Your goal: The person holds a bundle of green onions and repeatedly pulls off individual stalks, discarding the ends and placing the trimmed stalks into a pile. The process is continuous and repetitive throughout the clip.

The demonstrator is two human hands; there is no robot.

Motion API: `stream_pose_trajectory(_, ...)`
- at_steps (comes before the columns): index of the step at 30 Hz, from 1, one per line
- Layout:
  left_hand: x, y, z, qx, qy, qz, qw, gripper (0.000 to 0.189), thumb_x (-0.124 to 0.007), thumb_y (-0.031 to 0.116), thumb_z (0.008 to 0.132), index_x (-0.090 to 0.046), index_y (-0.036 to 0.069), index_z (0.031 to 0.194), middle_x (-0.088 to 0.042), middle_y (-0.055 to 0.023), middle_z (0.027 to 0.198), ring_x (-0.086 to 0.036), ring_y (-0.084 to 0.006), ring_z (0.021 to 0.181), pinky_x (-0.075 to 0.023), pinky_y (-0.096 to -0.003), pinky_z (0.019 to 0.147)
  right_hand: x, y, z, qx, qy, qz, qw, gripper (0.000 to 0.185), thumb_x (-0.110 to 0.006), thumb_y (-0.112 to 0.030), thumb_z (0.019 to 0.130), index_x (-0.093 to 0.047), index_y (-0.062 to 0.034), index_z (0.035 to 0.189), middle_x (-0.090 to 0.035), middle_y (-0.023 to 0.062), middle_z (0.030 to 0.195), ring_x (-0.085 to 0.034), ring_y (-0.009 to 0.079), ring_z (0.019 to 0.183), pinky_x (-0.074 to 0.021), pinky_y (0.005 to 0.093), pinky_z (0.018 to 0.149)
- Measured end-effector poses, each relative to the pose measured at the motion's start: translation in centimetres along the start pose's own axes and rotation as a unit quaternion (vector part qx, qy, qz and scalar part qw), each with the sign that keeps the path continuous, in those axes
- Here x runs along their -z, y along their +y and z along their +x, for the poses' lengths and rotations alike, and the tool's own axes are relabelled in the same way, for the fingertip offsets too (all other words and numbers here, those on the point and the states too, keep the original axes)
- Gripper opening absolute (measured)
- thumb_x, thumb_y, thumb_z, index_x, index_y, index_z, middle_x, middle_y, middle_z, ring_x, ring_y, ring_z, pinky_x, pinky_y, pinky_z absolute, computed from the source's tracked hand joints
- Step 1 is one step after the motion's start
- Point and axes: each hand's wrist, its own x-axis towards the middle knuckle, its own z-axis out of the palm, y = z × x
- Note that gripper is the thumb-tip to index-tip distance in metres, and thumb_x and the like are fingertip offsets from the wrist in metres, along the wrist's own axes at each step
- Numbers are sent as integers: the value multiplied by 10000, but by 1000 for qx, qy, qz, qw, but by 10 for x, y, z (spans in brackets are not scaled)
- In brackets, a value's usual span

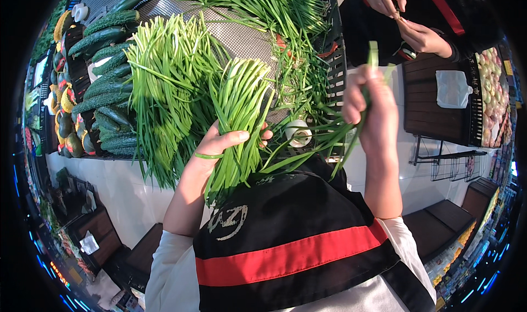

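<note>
My left hand (220, 141) is closed around a bunch of Chinese chives (241, 94), its pale cut ends pointing up and away from me. A green band circles that wrist. Raised at the right, my right hand (372, 102) pinches a few loose chive stalks (346, 135), whose leaves trail down to the left; motion blurs it somewhat. A larger heap of chives (169, 77) lies just left of the held bunch. Farther off, another pile of chives (267, 7) rests on the perforated metal display surface (247, 38).
Dark green cucumbers (109, 81) and netted melons (70, 126) line the left side. Loose chive scraps (304, 81) and a white tape roll (298, 133) lie by the black crate edge (337, 73). A co-worker's hands (405, 24) are at upper right, above a brown stand (424, 106).
</note>
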Motion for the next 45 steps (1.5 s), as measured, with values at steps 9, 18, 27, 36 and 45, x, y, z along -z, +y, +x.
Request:
stream_pose_trajectory(9,-9,4,-1,-16,-20,48,999,632,-717,129,820,-471,-20,1383,-629,-156,1238,-651,-297,1103,-530,-409,968,-25,61,13,-191,-198,-144,950,274,-718,-295,910,-635,-60,1023,-512,-67,716,-388,30,571,-292,226,516)
stream_pose_trajectory(18,-4,6,-7,-34,29,-5,999,502,-672,104,840,-521,-26,1300,-634,-154,1195,-643,-303,1118,-529,-413,975,-11,53,6,-130,-135,-35,982,143,-596,-183,972,-616,-57,1036,-460,-64,658,-293,3,440,-188,199,428)
stream_pose_trajectory(27,-16,7,2,0,-22,34,999,664,-659,96,818,-424,-23,1428,-599,-172,1303,-581,-276,1228,-410,-425,1108,-14,54,3,-145,-192,-52,969,168,-630,-206,976,-670,-73,1070,-629,-54,808,-298,-9,486,-231,173,455)
stream_pose_trajectory(36,-9,-8,16,6,-1,110,994,731,-779,110,757,-454,12,1404,-572,-82,1304,-597,-199,1113,-554,-422,942,-20,59,-4,-104,-165,-65,979,204,-713,-146,916,-634,-63,1085,-561,-77,796,-418,-4,597,-313,180,511)
stream_pose_trajectory(45,-14,-7,14,-15,65,170,983,646,-798,105,763,-533,24,1346,-624,-54,1200,-592,-156,1066,-516,-326,894,-17,55,-6,-123,-141,-136,973,257,-707,-48,899,-628,-20,1141,-647,-22,976,-571,42,864,-463,204,765)
